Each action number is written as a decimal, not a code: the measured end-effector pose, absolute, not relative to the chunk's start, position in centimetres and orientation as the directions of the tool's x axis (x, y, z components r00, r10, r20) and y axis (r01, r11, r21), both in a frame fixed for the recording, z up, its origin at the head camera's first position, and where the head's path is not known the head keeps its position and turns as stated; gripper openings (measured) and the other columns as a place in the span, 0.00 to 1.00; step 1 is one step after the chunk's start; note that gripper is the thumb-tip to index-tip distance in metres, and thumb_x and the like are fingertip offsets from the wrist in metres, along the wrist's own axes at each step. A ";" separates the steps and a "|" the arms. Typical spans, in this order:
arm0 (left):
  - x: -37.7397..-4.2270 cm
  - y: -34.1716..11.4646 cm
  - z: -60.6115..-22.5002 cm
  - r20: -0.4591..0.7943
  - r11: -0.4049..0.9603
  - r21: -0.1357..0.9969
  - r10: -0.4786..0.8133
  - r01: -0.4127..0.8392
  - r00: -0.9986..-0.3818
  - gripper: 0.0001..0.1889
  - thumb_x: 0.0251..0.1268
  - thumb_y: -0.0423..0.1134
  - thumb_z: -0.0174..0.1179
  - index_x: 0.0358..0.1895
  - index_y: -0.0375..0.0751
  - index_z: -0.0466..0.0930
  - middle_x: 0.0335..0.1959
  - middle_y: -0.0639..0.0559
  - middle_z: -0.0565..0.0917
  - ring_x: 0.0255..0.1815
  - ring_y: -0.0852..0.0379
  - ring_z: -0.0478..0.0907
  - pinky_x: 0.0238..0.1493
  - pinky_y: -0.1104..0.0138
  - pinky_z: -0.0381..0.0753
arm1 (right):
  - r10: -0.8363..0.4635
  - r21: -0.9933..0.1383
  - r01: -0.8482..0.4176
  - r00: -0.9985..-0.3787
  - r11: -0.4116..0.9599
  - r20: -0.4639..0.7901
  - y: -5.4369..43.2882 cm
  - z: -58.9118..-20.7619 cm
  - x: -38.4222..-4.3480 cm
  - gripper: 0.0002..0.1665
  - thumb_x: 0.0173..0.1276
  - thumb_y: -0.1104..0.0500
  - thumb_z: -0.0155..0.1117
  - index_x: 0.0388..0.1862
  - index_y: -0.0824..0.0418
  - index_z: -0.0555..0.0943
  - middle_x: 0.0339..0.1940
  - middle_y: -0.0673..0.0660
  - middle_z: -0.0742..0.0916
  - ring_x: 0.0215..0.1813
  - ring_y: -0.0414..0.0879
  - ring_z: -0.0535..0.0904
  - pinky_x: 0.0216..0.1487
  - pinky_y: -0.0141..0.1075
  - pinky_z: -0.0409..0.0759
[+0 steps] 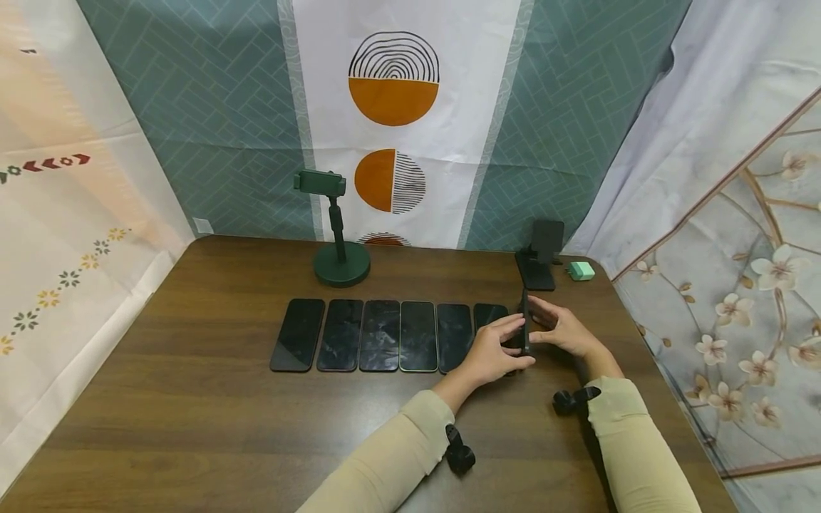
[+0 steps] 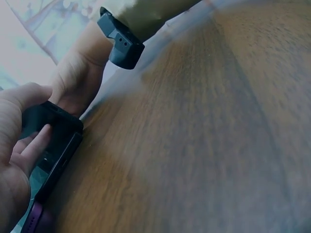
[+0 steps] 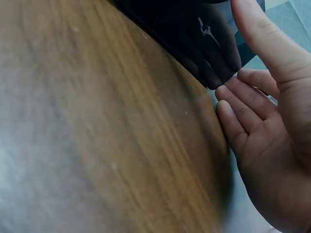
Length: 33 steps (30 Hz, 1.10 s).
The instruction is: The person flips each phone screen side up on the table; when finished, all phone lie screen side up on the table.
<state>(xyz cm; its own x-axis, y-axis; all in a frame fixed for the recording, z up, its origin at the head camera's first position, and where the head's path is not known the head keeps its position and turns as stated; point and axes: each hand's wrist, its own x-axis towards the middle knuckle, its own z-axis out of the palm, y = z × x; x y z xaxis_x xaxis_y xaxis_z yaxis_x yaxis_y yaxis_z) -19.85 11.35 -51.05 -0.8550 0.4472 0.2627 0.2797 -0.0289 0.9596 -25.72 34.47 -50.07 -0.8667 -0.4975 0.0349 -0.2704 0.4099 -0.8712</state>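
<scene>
A dark smartphone (image 1: 525, 324) stands on its long edge between my hands, toward the right of the table. My left hand (image 1: 490, 353) holds it from the left, fingers against the back and thumb near the close end. From the other side my right hand (image 1: 567, 331) grips it, with the thumb at the phone's edge and the fingers (image 3: 238, 109) by its lower corner in the right wrist view. Smudges mark its glossy black screen (image 3: 194, 43). A phone lying flat (image 1: 489, 313) is partly hidden behind my left hand.
Several dark phones (image 1: 380, 335) lie side by side in a row left of my hands. Behind them stand a green phone stand (image 1: 342, 265) and a black stand (image 1: 537, 271). A mint-green charger cube (image 1: 581, 271) sits at the back right of the wooden table (image 1: 192, 399).
</scene>
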 end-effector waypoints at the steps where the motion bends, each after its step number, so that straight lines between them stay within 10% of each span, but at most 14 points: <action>1: -19.8 11.3 -51.1 0.260 -0.024 0.960 0.451 0.279 -0.854 0.40 0.56 0.25 0.73 0.74 0.31 0.67 0.76 0.45 0.67 0.66 0.57 0.75 0.48 0.74 0.83 | -0.497 -0.869 -0.267 -0.867 0.416 0.028 34.4 -50.1 -25.8 0.51 0.63 0.69 0.73 0.78 0.75 0.55 0.77 0.76 0.62 0.75 0.72 0.60 0.63 0.21 0.68; 10: -20.0 10.4 -50.7 0.242 0.017 0.959 0.475 0.284 -0.846 0.43 0.56 0.30 0.75 0.75 0.34 0.65 0.78 0.52 0.64 0.61 0.59 0.79 0.53 0.74 0.80 | -0.497 -0.848 -0.288 -0.867 0.446 0.033 34.3 -50.1 -26.3 0.50 0.61 0.68 0.75 0.77 0.75 0.59 0.75 0.75 0.67 0.74 0.70 0.63 0.69 0.44 0.72; 24: -20.4 9.7 -50.9 0.254 0.341 0.836 0.454 0.430 -0.854 0.43 0.50 0.46 0.80 0.70 0.36 0.73 0.75 0.54 0.69 0.75 0.58 0.65 0.72 0.65 0.67 | -0.466 -0.845 -0.301 -0.882 0.442 0.071 34.4 -50.4 -25.9 0.46 0.60 0.68 0.76 0.74 0.76 0.64 0.74 0.75 0.69 0.75 0.70 0.61 0.68 0.22 0.65; 33: -20.5 9.7 -50.8 0.217 0.410 0.814 0.441 0.410 -0.871 0.42 0.48 0.48 0.81 0.68 0.37 0.77 0.73 0.53 0.71 0.73 0.55 0.67 0.70 0.67 0.69 | -0.478 -0.865 -0.315 -0.873 0.391 0.102 34.6 -50.6 -25.4 0.46 0.60 0.69 0.75 0.73 0.78 0.64 0.75 0.76 0.65 0.75 0.36 0.64 0.68 0.22 0.65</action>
